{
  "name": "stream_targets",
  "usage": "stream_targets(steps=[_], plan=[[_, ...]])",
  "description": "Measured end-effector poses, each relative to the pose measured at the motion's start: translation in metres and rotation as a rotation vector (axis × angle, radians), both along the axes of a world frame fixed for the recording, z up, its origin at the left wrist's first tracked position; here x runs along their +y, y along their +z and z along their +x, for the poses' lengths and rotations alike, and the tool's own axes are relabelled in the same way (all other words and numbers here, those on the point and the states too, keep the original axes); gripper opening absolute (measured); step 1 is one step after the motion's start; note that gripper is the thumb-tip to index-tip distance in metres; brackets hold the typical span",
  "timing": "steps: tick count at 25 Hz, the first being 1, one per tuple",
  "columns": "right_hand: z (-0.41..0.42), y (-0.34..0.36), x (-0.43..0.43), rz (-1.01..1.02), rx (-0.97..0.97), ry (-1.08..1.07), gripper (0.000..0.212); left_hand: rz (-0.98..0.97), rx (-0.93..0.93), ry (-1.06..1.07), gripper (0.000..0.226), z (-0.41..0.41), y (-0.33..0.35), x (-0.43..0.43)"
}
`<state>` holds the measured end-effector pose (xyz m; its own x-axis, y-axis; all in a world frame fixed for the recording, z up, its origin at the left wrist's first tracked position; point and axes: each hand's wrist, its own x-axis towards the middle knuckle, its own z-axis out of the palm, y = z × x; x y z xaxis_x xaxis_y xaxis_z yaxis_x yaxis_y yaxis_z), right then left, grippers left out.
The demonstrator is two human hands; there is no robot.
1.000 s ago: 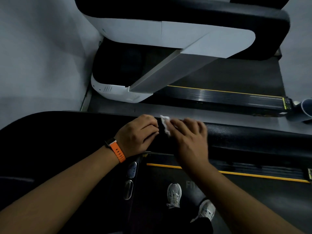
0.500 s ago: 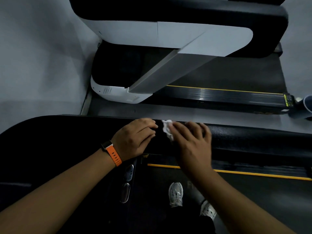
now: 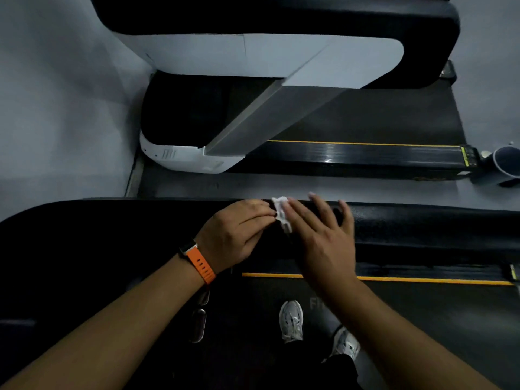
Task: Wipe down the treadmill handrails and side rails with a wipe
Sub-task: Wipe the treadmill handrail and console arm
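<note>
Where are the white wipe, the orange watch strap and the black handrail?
white wipe (image 3: 280,211): head view, on its crumpled middle.
orange watch strap (image 3: 201,266): head view, on the band's perforated part.
black handrail (image 3: 422,223): head view, on its bare top surface, right side.

Item count, head view:

- Hands: two, namely one left hand (image 3: 239,235) and one right hand (image 3: 318,237).
- Wipe (image 3: 281,212): one, white.
- Watch (image 3: 201,266): one, with an orange strap.
- Shoes: two, namely one left shoe (image 3: 292,320) and one right shoe (image 3: 345,344).
- Treadmills: two, namely one near treadmill (image 3: 422,229) and one far treadmill (image 3: 365,116).
- Yellow stripes: two, one per treadmill, namely the near stripe (image 3: 422,280) and the far stripe (image 3: 365,143).
- Oval metal plates: two, namely the upper plate (image 3: 204,298), partly hidden, and the lower plate (image 3: 198,325).
- Container (image 3: 506,164): one, at the right edge; its type cannot be determined.
</note>
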<state>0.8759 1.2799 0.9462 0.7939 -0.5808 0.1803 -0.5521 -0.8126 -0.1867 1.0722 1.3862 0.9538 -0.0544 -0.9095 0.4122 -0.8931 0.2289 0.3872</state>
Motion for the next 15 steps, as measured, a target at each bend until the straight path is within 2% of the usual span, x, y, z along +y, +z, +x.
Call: stream_targets(steps=[4, 10, 15], plan=[[-0.053, 0.003, -0.02, -0.072, 0.008, -0.103, 0.058, 0.0, -0.003, 0.014, 0.017, -0.005, -0.001, -0.004], [0.014, 0.01, 0.005, 0.036, 0.011, -0.001, 0.061, -0.005, 0.027, 0.126, 0.017, -0.017, 0.001, -0.014], [-0.059, 0.003, -0.031, -0.016, -0.017, -0.167, 0.052, -0.023, 0.021, 0.104, 0.012, -0.019, 0.004, -0.014]])
